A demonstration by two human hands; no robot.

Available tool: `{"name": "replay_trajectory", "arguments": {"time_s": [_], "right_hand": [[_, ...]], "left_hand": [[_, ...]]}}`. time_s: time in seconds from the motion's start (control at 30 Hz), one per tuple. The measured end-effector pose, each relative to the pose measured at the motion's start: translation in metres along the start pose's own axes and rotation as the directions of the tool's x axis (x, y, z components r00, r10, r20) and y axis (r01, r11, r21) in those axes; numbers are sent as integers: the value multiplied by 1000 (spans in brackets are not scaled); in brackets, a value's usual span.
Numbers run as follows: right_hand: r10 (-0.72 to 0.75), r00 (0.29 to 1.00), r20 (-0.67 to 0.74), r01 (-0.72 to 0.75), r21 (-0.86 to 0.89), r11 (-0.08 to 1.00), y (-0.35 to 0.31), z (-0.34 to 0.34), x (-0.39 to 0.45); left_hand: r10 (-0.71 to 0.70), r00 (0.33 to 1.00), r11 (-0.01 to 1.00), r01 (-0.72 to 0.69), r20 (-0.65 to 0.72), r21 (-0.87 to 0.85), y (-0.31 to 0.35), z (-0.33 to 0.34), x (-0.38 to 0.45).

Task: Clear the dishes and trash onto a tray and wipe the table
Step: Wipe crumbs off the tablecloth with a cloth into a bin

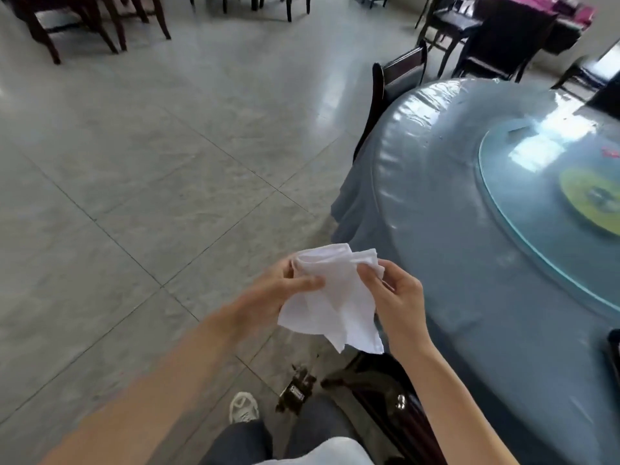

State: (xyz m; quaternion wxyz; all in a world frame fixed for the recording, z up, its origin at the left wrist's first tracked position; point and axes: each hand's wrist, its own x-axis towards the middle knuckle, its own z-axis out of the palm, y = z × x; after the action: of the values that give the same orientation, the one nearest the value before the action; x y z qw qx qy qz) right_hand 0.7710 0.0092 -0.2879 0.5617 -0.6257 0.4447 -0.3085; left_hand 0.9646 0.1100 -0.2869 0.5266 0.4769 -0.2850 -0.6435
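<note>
A white cloth (335, 303) hangs crumpled between both hands, in the air over the floor just left of the table. My left hand (275, 297) pinches its upper left part with thumb on top. My right hand (396, 297) grips its upper right edge. The round table (453, 229) with a blue-grey plastic-covered tablecloth fills the right side. A glass turntable (523, 196) sits on it, with a yellow-green disc (590, 199) at its middle. No tray or dishes show in view.
A dark wooden chair (396, 78) stands at the table's far left edge, another dark chair (379, 391) just below my hands. A dark object (612, 350) lies at the table's right edge. A brown spill with litter (295, 394) marks the tiled floor by my shoe.
</note>
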Motion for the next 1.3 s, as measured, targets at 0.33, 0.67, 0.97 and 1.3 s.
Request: {"name": "replay_trajectory", "arguments": {"time_s": [0.33,0.67,0.97,1.3], "right_hand": [[132,981,-141,-115,122,986,4,10,60],[241,880,-410,-140,261,955,39,-40,169],[184,790,-585,-142,117,983,52,-147,244],[232,651,-723,-312,25,950,81,-233,243]], "left_hand": [[-131,976,988,143,-177,57,43,-61,79],[-80,978,983,109,-192,145,96,-115,218],[-78,996,734,81,-35,674,160,-103,362],[-262,929,546,-79,260,834,132,-54,466]]}}
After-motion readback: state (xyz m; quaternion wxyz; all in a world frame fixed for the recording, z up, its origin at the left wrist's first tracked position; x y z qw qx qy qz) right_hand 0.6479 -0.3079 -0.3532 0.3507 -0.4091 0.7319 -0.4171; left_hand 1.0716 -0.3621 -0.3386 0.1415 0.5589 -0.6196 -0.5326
